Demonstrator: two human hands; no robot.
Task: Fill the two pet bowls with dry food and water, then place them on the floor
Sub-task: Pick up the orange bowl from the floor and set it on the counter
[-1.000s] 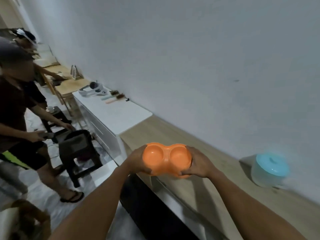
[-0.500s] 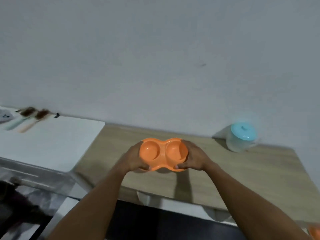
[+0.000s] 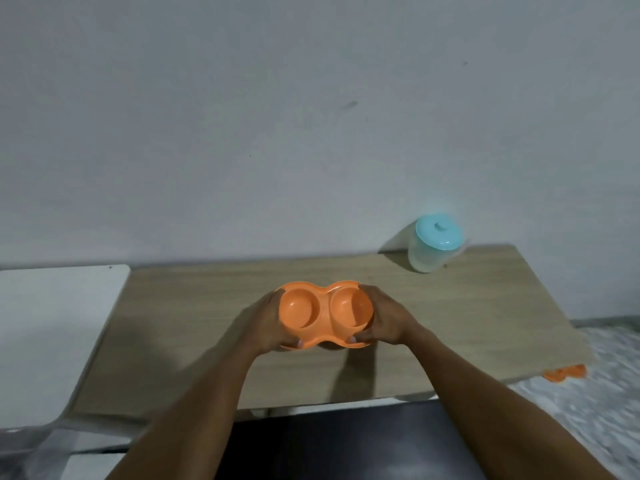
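Wooden surface (image 3: 450,323) sits under the double bowl (image 3: 325,313). Left hand (image 3: 259,323) and right hand (image 3: 388,320) clamp its ends, axis crosswise.

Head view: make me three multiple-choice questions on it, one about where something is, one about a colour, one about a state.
1. Where is the jug?
A. on the floor
B. on the table, back right, by the wall
C. on a shelf

2. What colour is the jug's lid?
A. red
B. black
C. teal

3. How are the bowl hollows?
A. empty
B. full of food
C. full of water

Answers:
1 B, it stands near the tabletop's far right corner.
2 C, the lid is pale teal.
3 A, both hollows show bare orange plastic, while the left hand and right hand grip the ends.
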